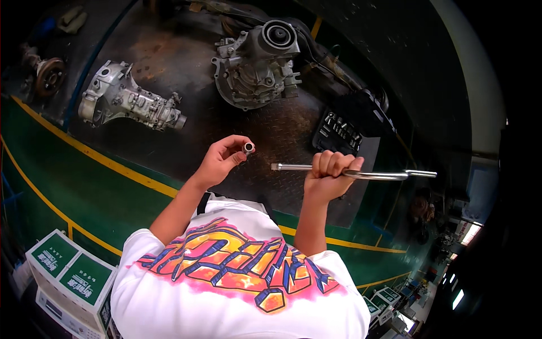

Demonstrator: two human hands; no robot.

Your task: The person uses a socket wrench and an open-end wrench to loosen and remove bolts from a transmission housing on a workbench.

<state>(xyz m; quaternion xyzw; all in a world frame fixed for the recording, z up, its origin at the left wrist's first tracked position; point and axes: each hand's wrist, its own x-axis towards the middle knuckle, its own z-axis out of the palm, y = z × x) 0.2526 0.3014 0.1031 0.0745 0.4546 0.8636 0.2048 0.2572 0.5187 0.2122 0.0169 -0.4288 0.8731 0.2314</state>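
Between the thumb and fingers of my left hand (215, 162) is a small chrome socket (248, 147), its round opening facing up. My right hand (327, 176) is wrapped round a long chrome speed brace (377, 176), which lies roughly level, its drive end pointing left toward the socket. A gap separates that end from the socket. Beyond my right hand, an open black socket case (339, 129) holds several sockets in its slots. Ahead of my hands, a grey metal gearbox (254, 73) stands on the dark metal work surface (197, 148).
A second, elongated gearbox (134, 99) lies on the surface to the left. A rusty brake disc (51, 77) is at the far left. Axle parts (333, 65) run behind the standing gearbox. A white and green cabinet (73, 271) stands at the lower left on the green floor.
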